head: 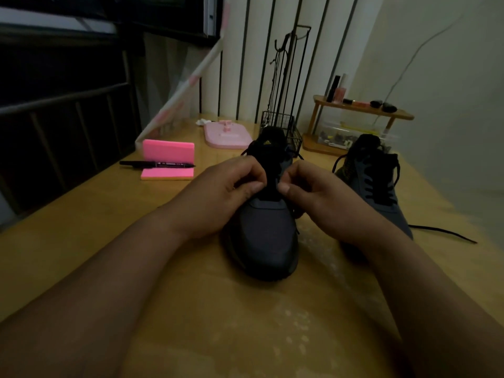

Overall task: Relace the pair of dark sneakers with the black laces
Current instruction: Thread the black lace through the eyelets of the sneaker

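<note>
– Fingers [252,188] of the person's left hand [226,197]: how do they lie?
– Curled in, thumb and forefinger pinched together at the left edge of the near sneaker [264,236], up by its tongue. It is too dark to tell whether black lace or the edge of the upper sits in that pinch.
– And the sneaker itself?
– It stands on the bench [136,214] between the two hands, toe toward the person, heel away. A loop of its black lace [246,151] shows near the collar.
– The right hand [321,197]?
– It mirrors the left: its fingers [286,189] are curled, thumb against forefinger, pinching at the right edge of the same lacing row. The two thumbs are close together over the tongue, not touching.
– Where is the other shoe?
– The second sneaker [381,192] stands to the right of the right hand, apart from the first, laced across its front, with a loose lace end [441,233] trailing over the bench.
– What else is on the bench, from the left?
– A pink sticky pad [167,174] with a black marker [156,164] lying along its far edge and a pink block [168,151] just behind. Farther back are a pink plastic base [227,136], a black wire basket [283,129] behind the near sneaker's heel, and a small wooden shelf [362,110] carrying cosmetics.
</note>
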The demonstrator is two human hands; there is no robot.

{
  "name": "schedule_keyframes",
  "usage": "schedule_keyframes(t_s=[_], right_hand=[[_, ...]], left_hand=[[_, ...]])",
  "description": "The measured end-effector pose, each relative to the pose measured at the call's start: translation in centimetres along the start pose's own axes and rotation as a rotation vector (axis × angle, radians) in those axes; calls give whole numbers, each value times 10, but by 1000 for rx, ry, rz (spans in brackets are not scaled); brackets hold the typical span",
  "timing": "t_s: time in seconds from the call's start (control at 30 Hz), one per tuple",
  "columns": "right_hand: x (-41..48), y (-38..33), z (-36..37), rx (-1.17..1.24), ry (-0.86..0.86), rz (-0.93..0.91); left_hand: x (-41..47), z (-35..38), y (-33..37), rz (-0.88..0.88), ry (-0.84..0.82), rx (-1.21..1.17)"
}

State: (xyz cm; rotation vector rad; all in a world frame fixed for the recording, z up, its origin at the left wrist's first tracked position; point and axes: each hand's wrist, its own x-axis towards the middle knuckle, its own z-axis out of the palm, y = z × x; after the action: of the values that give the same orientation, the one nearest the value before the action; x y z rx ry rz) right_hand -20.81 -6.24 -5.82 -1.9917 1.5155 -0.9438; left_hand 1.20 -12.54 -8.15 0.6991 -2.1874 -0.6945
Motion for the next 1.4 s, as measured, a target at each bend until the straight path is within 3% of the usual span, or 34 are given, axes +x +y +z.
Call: schedule_keyframes(t_s=[0.17, 0.4, 0.7, 0.93, 1.2, 1.4], right_hand=[[3, -2, -5, -204, 7, -72], [1, -2, 5, -339, 190, -195], [3, -11, -4, -426, -60, -56], [4, -9, 4, -345, 40, -66], [0, -8, -3, -367, -58, -69], [4, -7, 8, -385, 44, -70]], left_hand=[[-1, -6, 0, 4, -65, 36], [-3, 0, 2, 59, 42, 117], [1, -6, 2, 42, -160, 225], [0, 3, 5, 51, 8, 184], [4, -1, -2, 53, -131, 173], [1, 3, 2, 58, -2, 152]])
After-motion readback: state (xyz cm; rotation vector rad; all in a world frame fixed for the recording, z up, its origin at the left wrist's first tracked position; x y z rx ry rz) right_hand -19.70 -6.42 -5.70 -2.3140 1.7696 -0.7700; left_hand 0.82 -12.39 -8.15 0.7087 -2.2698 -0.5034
